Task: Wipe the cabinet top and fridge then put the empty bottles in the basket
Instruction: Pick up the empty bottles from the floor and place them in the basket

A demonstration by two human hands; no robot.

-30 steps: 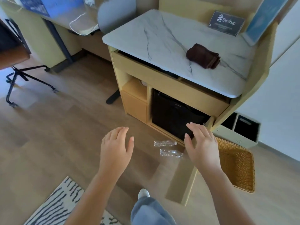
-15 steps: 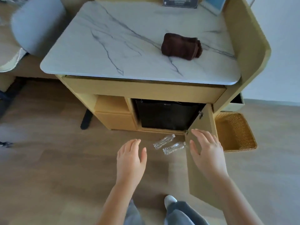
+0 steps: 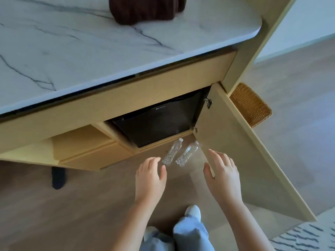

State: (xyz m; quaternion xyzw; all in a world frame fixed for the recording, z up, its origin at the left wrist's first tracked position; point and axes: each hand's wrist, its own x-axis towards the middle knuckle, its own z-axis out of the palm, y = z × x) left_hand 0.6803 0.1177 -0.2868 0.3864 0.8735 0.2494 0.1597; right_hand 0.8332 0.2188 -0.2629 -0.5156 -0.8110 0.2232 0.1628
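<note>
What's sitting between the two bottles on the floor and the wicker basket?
The open cabinet door stands between them in the head view. The two bottles lie on the floor left of it; the wicker basket sits beyond its far side, partly hidden.

brown cloth (image 3: 146,10) cut off by top edge, basket (image 3: 251,105) half hidden behind cabinet door (image 3: 241,151)

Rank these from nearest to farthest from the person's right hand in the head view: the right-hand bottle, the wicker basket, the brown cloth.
1. Right-hand bottle: on the floor, just ahead and left of the right hand.
2. Wicker basket: on the floor beyond the open cabinet door, to the right.
3. Brown cloth: up on the marble cabinet top, farthest.
</note>
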